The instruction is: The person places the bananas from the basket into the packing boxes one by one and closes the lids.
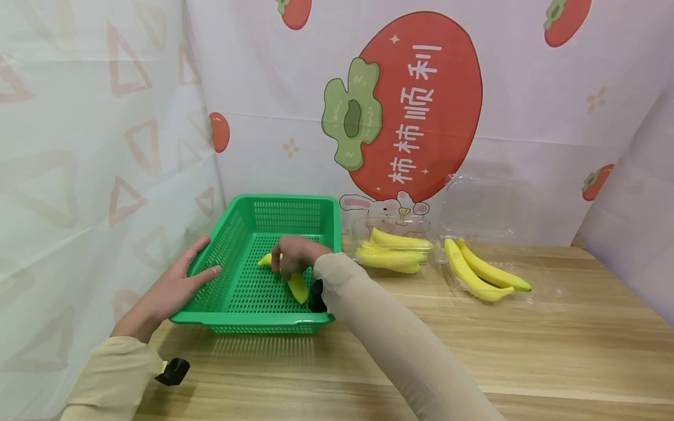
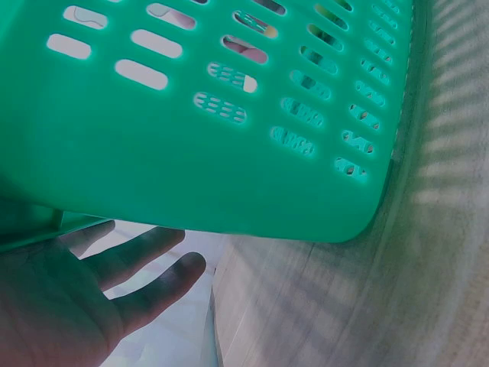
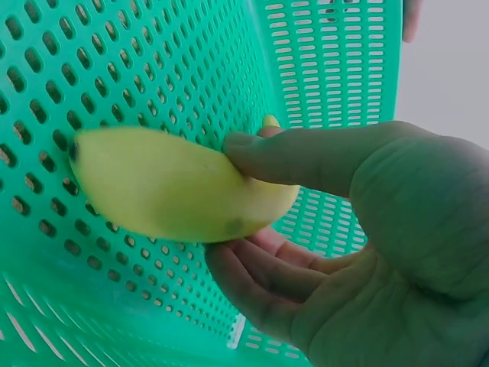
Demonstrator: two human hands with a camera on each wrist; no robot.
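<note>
In the head view, a green plastic basket (image 1: 253,318) stands on the wooden table at the left. My right hand (image 1: 300,255) reaches into it and pinches a yellow banana (image 1: 298,288) between thumb and fingers, low over the perforated floor. The right wrist view shows the banana (image 3: 160,183) lengthwise, with its dark tip at the left; whether it touches the floor I cannot tell. My left hand (image 1: 176,286) rests at the basket's left rim, thumb above it. In the left wrist view its fingers (image 2: 164,287) are extended and spread below the rim.
Right of the basket, a clear plastic box holds several bananas (image 1: 395,257). Farther right, two bananas (image 1: 468,275) lie in another clear box with its lid (image 1: 481,204) raised. A printed cloth wall (image 1: 274,76) stands behind, and another closes the left side.
</note>
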